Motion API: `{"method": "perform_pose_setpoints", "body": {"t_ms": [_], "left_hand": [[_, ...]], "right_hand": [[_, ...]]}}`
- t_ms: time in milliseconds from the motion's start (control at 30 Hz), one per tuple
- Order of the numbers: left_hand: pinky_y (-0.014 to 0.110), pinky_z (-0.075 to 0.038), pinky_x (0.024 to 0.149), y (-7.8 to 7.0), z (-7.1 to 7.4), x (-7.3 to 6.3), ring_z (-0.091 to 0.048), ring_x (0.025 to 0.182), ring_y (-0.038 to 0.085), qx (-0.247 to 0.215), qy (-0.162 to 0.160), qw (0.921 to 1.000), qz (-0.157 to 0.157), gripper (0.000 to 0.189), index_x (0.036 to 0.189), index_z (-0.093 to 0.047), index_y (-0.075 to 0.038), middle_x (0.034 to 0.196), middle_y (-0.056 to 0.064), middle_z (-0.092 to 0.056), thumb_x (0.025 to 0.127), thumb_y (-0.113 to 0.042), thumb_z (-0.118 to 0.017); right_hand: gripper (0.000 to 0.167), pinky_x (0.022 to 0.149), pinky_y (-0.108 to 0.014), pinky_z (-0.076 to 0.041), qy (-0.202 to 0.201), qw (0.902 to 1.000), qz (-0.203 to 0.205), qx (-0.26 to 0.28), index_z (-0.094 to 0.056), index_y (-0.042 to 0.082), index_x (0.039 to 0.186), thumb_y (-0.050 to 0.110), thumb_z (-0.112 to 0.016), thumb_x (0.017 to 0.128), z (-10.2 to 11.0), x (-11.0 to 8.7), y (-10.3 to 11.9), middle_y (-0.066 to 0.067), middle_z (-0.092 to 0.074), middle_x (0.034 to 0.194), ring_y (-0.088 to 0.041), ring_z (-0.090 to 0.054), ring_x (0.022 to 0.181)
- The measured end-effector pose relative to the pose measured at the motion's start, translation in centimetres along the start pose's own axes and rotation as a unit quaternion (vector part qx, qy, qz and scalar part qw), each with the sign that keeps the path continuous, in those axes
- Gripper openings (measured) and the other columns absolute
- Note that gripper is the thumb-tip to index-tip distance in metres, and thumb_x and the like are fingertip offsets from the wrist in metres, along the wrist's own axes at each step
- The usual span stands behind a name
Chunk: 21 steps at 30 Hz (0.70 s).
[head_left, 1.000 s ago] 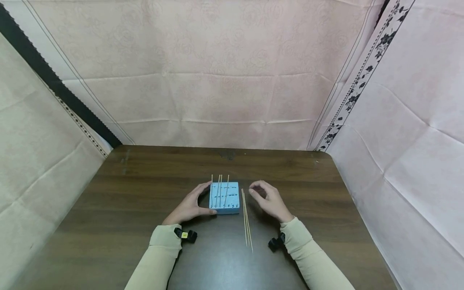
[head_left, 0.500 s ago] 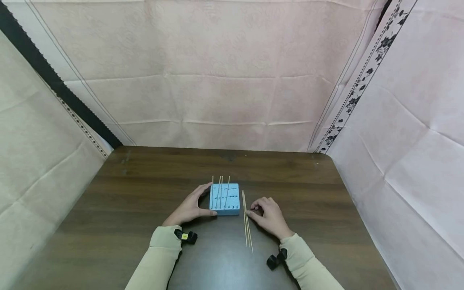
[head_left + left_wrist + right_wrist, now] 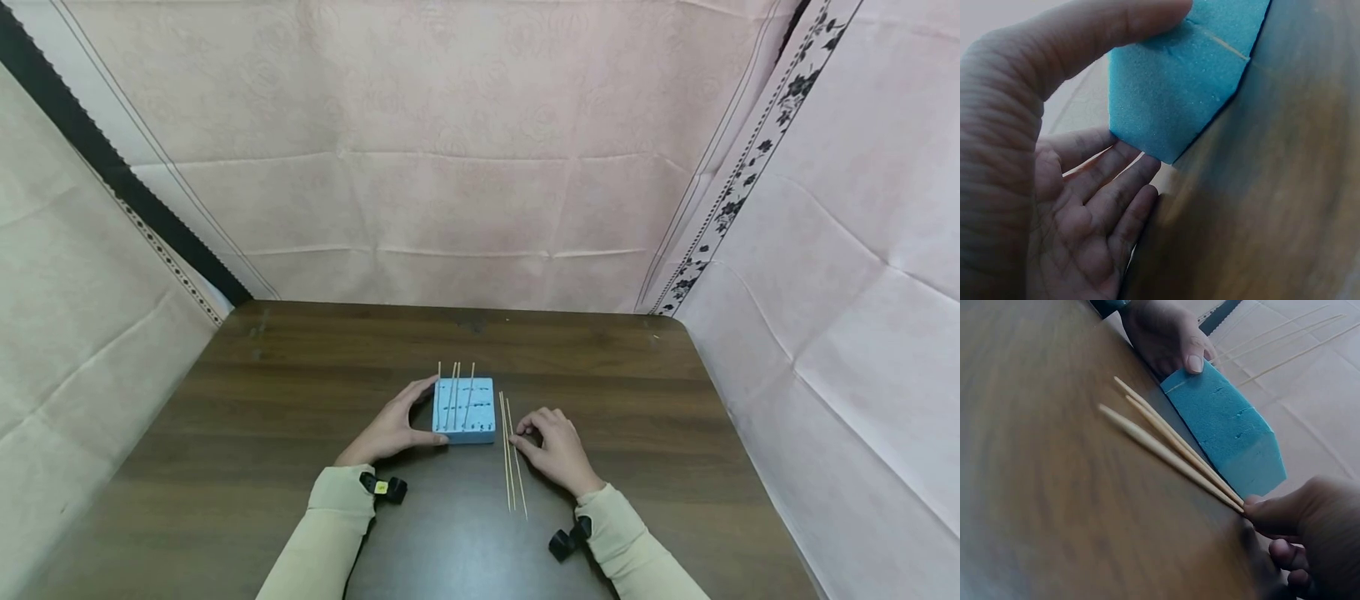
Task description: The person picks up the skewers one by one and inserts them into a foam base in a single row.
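Observation:
A light-blue foam block (image 3: 480, 408) lies on the table, with several thin wooden skewers (image 3: 457, 375) standing in its top. My left hand (image 3: 393, 423) holds the block at its left side, thumb on the near face and fingers at the far side. To the right of the block lie three loose skewers. My right hand (image 3: 557, 450) pinches the rightmost skewer (image 3: 522, 492) between thumb and forefinger; its other fingers are bent. Two more skewers (image 3: 506, 450) lie close on the left. In the right wrist view, the loose skewers' tips (image 3: 1110, 412) point toward the near side.
The brown wooden table (image 3: 322, 342) extends around both hands. Pale cloth (image 3: 480, 208) hangs behind it and at both sides. A black camera (image 3: 562, 544) is strapped to the right wrist, another (image 3: 393, 490) to the left.
My right hand has come down and left onto the loose skewers. The rightmost skewer has shifted slightly right, apart from the other two. The left hand stays on the foam block.

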<state>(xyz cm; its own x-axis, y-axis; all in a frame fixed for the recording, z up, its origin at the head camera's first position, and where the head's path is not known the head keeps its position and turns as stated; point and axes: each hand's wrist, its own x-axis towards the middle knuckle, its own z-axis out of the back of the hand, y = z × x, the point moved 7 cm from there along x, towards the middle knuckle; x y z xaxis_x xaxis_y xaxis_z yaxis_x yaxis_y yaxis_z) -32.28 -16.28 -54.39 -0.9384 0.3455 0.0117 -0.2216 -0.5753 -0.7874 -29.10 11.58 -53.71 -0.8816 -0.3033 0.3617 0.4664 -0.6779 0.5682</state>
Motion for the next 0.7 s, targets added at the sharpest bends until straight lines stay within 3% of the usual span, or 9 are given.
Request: {"method": "perform_pose_setpoints", "body": {"t_ms": [233,433,700], "left_hand": [[0.064,-0.032,0.109,0.0,0.0,0.0,-0.032,0.145,0.027,0.007,-0.002,1.0,0.004,0.112,0.159,-0.03,-0.03,0.159,-0.002,-0.033,0.067,-0.06,-0.088],[0.064,-0.032,0.109,-0.1,0.0,0.0,-0.032,0.145,0.026,-0.001,-0.002,1.0,-0.007,0.112,0.159,-0.031,-0.029,0.158,-0.003,-0.034,0.067,-0.06,-0.088],[0.065,-0.032,0.108,-0.2,0.1,0.0,-0.032,0.145,0.029,0.0,-0.003,0.9999,-0.01,0.112,0.159,-0.031,-0.028,0.159,0.0,-0.034,0.067,-0.059,-0.089]], "right_hand": [[0.013,0.072,-0.032,-0.039,-0.007,0.9998,-0.015,0.009,-0.067,0.021,0.086,0.02,-0.08,0.088,0.1,0.1,-0.3,0.011,-0.058,0.085,-0.012,-0.047,0.08],[0.008,0.07,-0.031,-0.043,-0.055,0.9983,-0.008,0.019,-0.071,0.015,0.087,0.011,-0.078,0.088,0.8,0.2,-0.5,0.007,-0.06,0.083,-0.014,-0.052,0.079],[0.004,0.073,-0.035,-0.045,-0.08,0.9954,-0.05,0.012,-0.072,0.01,0.088,0.01,-0.075,0.091,1.6,0.2,-0.8,0.001,-0.062,0.084,-0.017,-0.054,0.081]]}}
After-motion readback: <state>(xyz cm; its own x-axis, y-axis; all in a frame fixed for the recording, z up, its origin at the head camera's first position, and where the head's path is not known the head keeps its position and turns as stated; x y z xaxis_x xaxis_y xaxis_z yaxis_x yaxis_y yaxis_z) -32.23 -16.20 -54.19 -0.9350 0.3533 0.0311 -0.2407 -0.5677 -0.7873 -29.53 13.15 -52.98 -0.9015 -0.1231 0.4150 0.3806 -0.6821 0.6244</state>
